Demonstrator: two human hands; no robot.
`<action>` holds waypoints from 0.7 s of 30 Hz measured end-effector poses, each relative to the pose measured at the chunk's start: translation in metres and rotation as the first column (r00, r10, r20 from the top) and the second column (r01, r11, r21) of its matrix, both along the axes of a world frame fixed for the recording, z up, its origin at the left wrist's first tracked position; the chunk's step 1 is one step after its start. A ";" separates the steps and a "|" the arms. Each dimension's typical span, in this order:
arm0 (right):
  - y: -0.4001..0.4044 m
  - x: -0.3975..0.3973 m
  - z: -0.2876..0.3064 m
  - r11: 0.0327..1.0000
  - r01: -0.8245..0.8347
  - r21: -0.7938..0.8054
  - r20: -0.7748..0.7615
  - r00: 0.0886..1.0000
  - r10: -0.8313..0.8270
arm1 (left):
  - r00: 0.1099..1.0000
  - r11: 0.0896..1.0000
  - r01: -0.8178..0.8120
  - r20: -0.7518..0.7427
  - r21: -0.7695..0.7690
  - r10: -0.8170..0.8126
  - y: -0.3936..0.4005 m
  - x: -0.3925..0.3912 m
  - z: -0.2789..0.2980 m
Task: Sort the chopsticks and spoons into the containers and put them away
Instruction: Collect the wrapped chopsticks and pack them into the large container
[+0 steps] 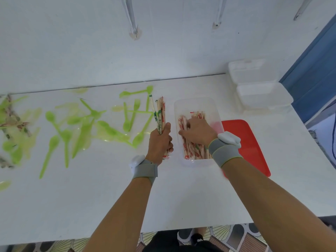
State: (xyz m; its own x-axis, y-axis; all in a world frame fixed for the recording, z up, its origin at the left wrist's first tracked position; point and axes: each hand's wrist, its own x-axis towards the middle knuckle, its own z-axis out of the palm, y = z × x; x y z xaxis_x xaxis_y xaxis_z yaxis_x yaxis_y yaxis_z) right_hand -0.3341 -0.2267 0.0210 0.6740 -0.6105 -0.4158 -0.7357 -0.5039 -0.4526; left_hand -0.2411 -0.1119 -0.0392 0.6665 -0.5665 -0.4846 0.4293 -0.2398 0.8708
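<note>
Head view, left hand (160, 142): you grip a bundle of wrapped chopsticks (159, 115) upright, just left of the clear container (216, 113).
Right hand (197, 131): fingers relaxed, pressing on chopsticks already inside.
Spoons (87, 122): green, scattered left, unsorted.
Risk: a loosened grip could spill the bundle among them.

Left hand (160, 142) clenched upright in a fist; right hand (197, 131) palm-down, fingers apparently curled (tips hidden).

Wrapped chopsticks (192, 142) lie lengthwise in a clear container (181, 106) right of centre; another bundle (160, 113) stands upright beside it. Green plastic spoons (81, 124) lie scattered across the left. Two empty white containers (261, 88) sit upper right.
</note>
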 end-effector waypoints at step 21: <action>0.002 -0.007 -0.019 0.997 -0.058 -0.048 -0.030 0.998 0.057 | 0.999 0.999 -0.031 -0.011 0.029 0.031 0.010 -0.006 0.002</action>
State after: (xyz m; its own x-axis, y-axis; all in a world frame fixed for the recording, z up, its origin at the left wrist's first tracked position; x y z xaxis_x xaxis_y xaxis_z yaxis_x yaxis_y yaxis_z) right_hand -0.3412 -0.2248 0.0021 0.6968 -0.5911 -0.4062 -0.7172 -0.5668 -0.4055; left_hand -0.2474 -0.1023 -0.0371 0.6777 -0.5315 -0.5082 0.4468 -0.2513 0.8586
